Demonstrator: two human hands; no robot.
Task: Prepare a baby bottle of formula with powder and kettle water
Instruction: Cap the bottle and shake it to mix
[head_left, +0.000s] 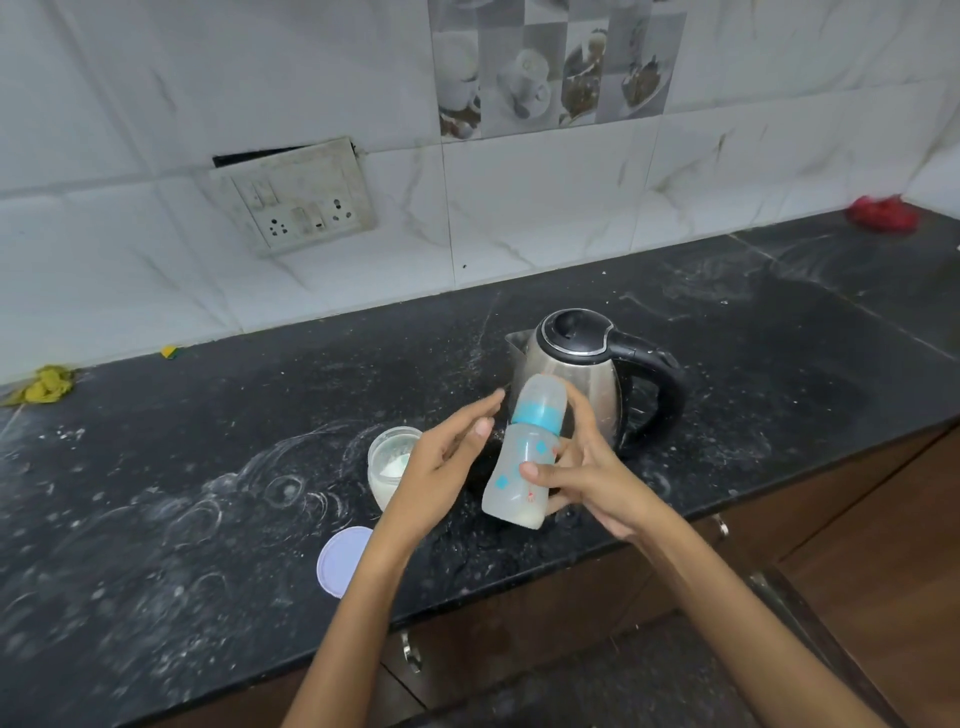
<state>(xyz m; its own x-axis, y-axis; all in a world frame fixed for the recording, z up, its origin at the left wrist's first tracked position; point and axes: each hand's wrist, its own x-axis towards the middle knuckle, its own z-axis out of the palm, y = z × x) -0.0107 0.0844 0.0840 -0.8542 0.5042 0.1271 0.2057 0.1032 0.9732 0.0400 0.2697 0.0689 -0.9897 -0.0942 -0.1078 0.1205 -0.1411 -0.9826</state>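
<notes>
My right hand (587, 478) grips a baby bottle (524, 452) with a blue collar and clear cap, tilted, above the black counter (208, 467). A little pale liquid sits at the bottle's bottom. My left hand (447, 457) hovers just left of the bottle with fingers straight, not touching it. Behind the bottle stands a steel kettle (587, 364) with a black lid and handle, lid closed. An open jar of white powder (389, 462) stands to the left, partly hidden by my left hand. Its lilac lid (340, 561) lies on the counter near the front edge.
White powder smears cover the counter. A yellow cloth (44, 385) lies at the far left, a small yellow bit (170, 352) by the wall, a red cloth (883, 213) at the back right. A wall socket panel (296, 200) hangs loose above. Brown drawers (831, 545) are below.
</notes>
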